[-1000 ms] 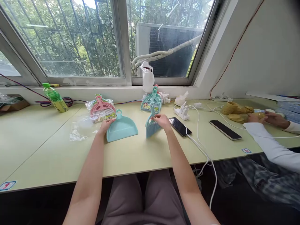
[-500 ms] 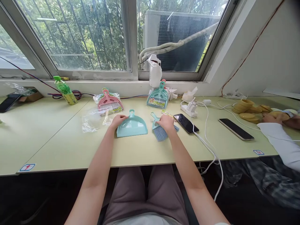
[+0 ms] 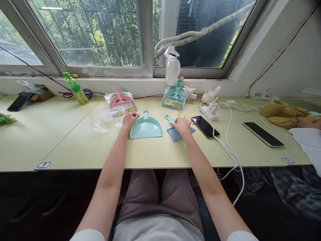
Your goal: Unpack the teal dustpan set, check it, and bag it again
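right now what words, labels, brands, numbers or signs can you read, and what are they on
Nothing legible.
Pink packaged set: label too small.
Teal packaged set: label too small.
Green bottle: label blurred.
Yellow card: print too small.
Left edge sticker, right edge sticker: coloured marks, unreadable.
Loose dustpan, brush: no text seen.

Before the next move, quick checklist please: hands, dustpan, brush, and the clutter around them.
1. Dustpan flat on the table, wide edge toward the wearer: ok.
2. Left hand at the dustpan's left side; whether the fingers grip it: cannot tell.
3. Right hand over the brush; firmness of grip: cannot tell.
4. Brush apart from the dustpan: ok, bare table shows between them.
5. Phone right of the brush free of cables: not ok, a white cable crosses its right end.
6. Plastic wrap put away: not ok, lying loose left of the left hand.
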`<state>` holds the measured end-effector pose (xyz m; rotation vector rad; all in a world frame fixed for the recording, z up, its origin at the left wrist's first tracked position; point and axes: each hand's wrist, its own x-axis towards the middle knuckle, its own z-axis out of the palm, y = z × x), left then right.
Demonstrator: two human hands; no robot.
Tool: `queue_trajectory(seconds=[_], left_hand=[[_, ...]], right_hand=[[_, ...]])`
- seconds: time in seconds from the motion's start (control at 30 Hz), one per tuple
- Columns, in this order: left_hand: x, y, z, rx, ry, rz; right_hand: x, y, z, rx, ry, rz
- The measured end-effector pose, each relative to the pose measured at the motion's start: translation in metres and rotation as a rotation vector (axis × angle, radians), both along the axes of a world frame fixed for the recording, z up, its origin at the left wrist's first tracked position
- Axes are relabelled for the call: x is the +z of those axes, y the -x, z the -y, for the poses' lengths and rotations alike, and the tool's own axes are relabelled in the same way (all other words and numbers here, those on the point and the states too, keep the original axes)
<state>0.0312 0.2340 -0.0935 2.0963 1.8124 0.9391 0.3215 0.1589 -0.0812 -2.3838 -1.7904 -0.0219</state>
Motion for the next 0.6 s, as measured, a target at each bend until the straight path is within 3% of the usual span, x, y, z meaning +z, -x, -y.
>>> queue_trajectory(seconds=[0.13,0.23,0.43,0.6], left_hand=[[0.004,-0.008,0.007,-0.068,0.027,-0.309],[0.007,-0.015,0.011,-0.116,0.065,-0.414],[0.003,-0.022,0.012,-0.183,0.122,-0.348],[-0.001,-0.027,0.013,-0.197,0.123,-0.293]], right_hand=[[-0.002,0.0,-0.003,0.002,-0.012,-0.001],[0.001,-0.003,-0.002,-0.012,-0.003,-0.015],[0.016,-0.013,0.004,-0.103,-0.152,-0.146],[0.029,-0.013,0.011,-0.093,-0.336,-0.225]])
